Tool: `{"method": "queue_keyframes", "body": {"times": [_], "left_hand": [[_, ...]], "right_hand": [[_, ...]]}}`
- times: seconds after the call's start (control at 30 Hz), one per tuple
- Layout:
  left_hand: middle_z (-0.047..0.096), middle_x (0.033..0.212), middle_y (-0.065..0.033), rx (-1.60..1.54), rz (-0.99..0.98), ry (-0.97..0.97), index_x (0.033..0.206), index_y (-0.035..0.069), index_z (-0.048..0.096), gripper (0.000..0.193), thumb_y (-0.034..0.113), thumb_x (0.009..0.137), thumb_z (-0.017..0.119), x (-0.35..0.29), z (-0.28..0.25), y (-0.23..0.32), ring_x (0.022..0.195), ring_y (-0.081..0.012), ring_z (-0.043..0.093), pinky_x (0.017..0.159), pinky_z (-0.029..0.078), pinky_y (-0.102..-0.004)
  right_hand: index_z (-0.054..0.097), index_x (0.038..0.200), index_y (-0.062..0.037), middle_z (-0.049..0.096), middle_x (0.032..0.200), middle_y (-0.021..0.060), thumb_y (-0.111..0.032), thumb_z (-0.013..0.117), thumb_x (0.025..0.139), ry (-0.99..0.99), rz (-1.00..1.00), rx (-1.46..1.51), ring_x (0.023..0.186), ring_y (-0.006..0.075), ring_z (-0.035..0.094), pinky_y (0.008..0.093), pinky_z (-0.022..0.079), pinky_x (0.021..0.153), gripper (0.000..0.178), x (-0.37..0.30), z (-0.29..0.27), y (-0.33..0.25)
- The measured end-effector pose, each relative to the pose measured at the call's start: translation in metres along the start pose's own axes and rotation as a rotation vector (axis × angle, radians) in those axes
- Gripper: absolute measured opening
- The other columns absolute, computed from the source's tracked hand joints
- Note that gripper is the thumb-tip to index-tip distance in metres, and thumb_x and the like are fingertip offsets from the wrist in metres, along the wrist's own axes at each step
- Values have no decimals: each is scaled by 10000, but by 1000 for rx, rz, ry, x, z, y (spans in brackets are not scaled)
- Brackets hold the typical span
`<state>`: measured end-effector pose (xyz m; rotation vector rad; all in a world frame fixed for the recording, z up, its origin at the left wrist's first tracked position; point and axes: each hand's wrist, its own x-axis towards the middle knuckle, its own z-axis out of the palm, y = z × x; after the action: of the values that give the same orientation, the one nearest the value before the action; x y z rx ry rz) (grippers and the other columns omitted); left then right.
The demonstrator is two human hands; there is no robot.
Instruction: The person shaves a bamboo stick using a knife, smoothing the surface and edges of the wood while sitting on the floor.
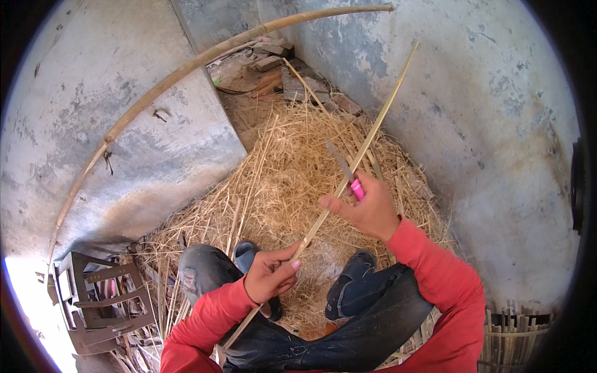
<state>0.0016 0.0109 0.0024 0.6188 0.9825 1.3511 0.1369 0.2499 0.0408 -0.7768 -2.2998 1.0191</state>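
Observation:
A long, thin bamboo strip (387, 107) slants across my lap, its tapered end far off to the upper right and its other end near my left thigh. My left hand (272, 275) is closed around its lower part, thumb pressed along it. Higher up, my right hand (369, 207) grips a knife (337, 156) by its bright pink handle, with the thumb lying against the strip. The grey blade crosses the strip and sticks out to its left; whether its edge bites into the bamboo, I cannot tell.
Straw-like shavings (283, 165) cover the floor around my shoes. A long bent bamboo pole (168, 84) leans along the left wall. A dark slatted frame (115, 304) stands at lower left, bricks (268, 63) lie at the back, and a slatted bamboo basket (513, 342) is at lower right.

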Motion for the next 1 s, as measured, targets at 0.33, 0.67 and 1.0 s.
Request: {"method": "queue_keyframes", "body": {"times": [0.33,0.67,1.0], "left_hand": [[411,617,5,-45,26,8,1543,73,402,471,185,1088,453,-5,-7,6,464,-72,367,431,315,-214],[346,604,23,-97,123,-120,1539,97,422,465,166,1081,470,-8,-5,-3,463,-66,292,438,270,-225],[313,583,34,-107,125,55,1515,74,450,450,173,1076,479,-5,2,10,431,-58,259,425,241,-225]], "right_hand": [[630,1280,-39,563,733,35,-262,541,1061,264,-135,45,660,129,501,310,442,622,324,6,-38,16],[654,1332,-54,761,1002,120,-61,603,997,479,-322,45,724,93,632,271,544,716,339,28,-34,14],[648,1345,-63,629,746,178,4,628,948,-7,-393,-42,637,133,623,326,479,594,403,-16,11,-2]]}}
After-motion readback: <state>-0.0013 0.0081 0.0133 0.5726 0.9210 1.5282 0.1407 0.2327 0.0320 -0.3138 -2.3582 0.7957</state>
